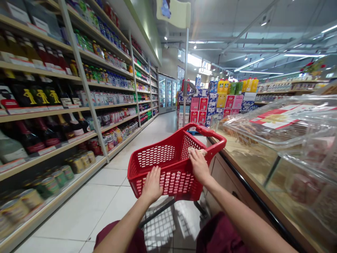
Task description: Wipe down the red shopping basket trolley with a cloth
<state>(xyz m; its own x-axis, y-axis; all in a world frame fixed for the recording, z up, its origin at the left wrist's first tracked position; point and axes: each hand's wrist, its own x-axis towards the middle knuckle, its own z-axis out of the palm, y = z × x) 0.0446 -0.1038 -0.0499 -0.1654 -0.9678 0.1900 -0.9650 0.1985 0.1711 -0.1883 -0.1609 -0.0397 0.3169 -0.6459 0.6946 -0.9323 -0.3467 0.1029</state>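
A red shopping cart (171,175) with a perforated plastic basket stands in front of me. My left hand (152,184) lies against its near side, the fingers stretched out up to the top rim and nothing visible in them. A small pale cloth (202,152) is under the fingers of my right hand (198,166), which presses it to the basket's rim near the handle. The red handle (219,138) rises just to the right of that hand. No goods show in the visible part of the basket.
Shelves of bottles and cans (110,86) line the left side. Along the right runs a counter (234,158) with clear plastic containers (284,123). Stacked drink cartons (202,105) stand ahead beside a signpost (185,63). Tiled floor (105,200) lies between shelves and cart.
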